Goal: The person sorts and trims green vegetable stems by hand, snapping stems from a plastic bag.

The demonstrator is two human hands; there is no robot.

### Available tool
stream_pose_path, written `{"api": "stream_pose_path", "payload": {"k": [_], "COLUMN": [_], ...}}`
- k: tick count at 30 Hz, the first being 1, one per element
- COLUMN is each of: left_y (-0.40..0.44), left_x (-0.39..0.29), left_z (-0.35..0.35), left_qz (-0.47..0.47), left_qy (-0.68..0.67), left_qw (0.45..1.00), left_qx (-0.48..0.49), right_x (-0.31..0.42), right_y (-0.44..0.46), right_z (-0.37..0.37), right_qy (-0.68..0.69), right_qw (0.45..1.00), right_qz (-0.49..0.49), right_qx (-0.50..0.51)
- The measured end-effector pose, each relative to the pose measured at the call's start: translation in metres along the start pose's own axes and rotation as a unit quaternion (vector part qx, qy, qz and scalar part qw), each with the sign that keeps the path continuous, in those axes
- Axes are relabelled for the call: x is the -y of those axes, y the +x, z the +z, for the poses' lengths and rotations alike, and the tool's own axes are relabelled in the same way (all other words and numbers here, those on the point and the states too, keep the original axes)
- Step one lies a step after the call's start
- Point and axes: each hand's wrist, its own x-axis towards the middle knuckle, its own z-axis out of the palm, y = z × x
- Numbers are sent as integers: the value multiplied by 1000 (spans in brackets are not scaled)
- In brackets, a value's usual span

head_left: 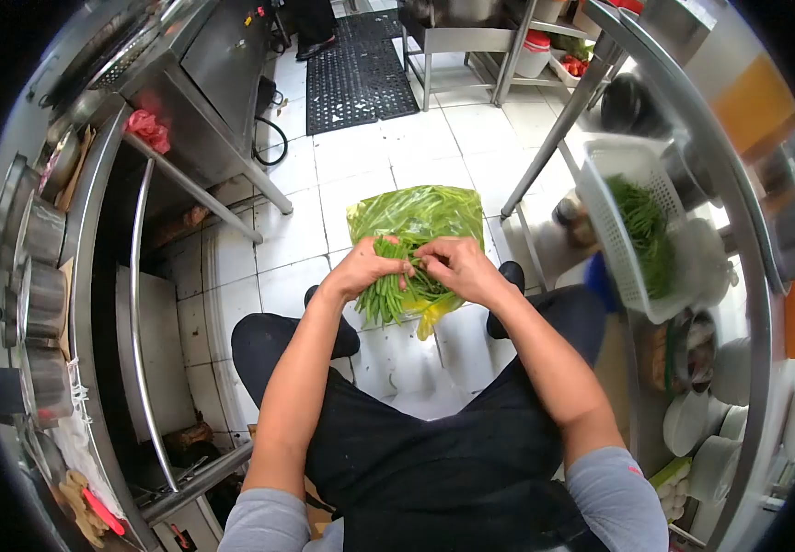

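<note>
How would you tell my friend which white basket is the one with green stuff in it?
Find the metal rack on the person's right. Look there for a long white basket with rounded corners. The bowls nearby are white too, but they're round; this one has little holes in its sides and a heap of greens inside.

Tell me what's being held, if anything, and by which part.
The left hand holds a bunch of green beans near its middle, thumb across; the right hand is at its edge.
</note>
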Motion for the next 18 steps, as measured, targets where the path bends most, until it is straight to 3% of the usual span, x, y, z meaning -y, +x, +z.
{"api": "stream_pose_path", "payload": {"k": [4,7,9,11,13,15,17,18], "left_y": [-1,-3,-4,-4,-5,-5,-1,0], "left_x": [-3,-3,-1,0,-4,-3,0,0], "left_z": [-2,-3,-7,-13,-16,-21,-23,-22], "left_qz": [-12,-8,4,32,46,50,68,80], "left_qy": [19,20,18,-102,-108,-145,-142,-147], "left_qw": [999,1000,1000,992,989,978,976,973], "left_qx": [27,13,-8,-61,-84,-141,-151,-160], "right_x": [-8,-7,-8,-27,-28,-23,-15,-12], "right_y": [3,6,11,3,-12,-15,-12,-12], "right_z": [10,14,2,5,12,24,33,37], "right_qy": [-108,-111,-10,-18,-68,-13,279,278], "right_qw": [992,991,988,994,995,995,923,923], "right_qz": [-60,-13,127,102,51,74,226,224], "right_qx": [13,-79,-82,-45,49,71,141,142]}}
